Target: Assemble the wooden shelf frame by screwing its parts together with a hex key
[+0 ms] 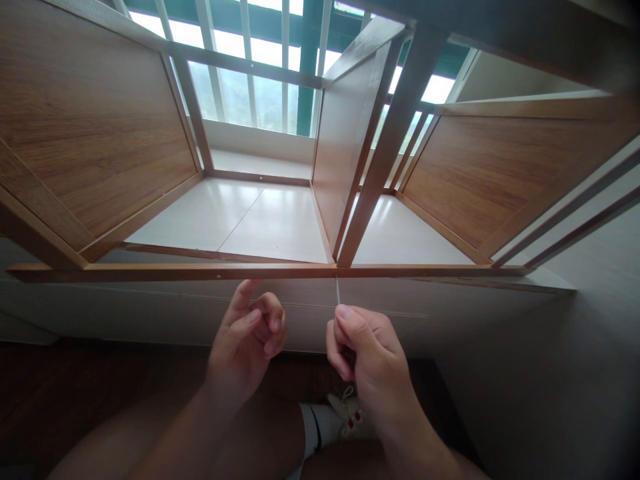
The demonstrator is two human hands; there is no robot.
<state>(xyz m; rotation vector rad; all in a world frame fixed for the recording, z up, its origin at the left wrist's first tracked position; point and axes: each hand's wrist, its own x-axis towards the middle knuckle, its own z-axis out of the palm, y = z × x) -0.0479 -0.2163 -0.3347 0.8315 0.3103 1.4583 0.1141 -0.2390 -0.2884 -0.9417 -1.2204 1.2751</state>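
Note:
My right hand (370, 340) is closed around a thin metal rod that looks like a hex key (338, 291); the end in my fist is hidden. Its upper tip meets the front edge of the long wooden rail (280, 273), just below the joint with a slanting wooden post (385, 153). To the left, my left hand (249, 340) holds nothing. Its index finger reaches up to the underside of the rail, while the other fingers are loosely bent and apart.
Wooden panels stand at the left (100, 113), middle (345, 140) and right (510, 173) of the frame. The frame rests on a pale ledge (265, 227) before a barred window (250, 87). A shoe (350, 417) shows below my hands, and a wall (580, 347) is at right.

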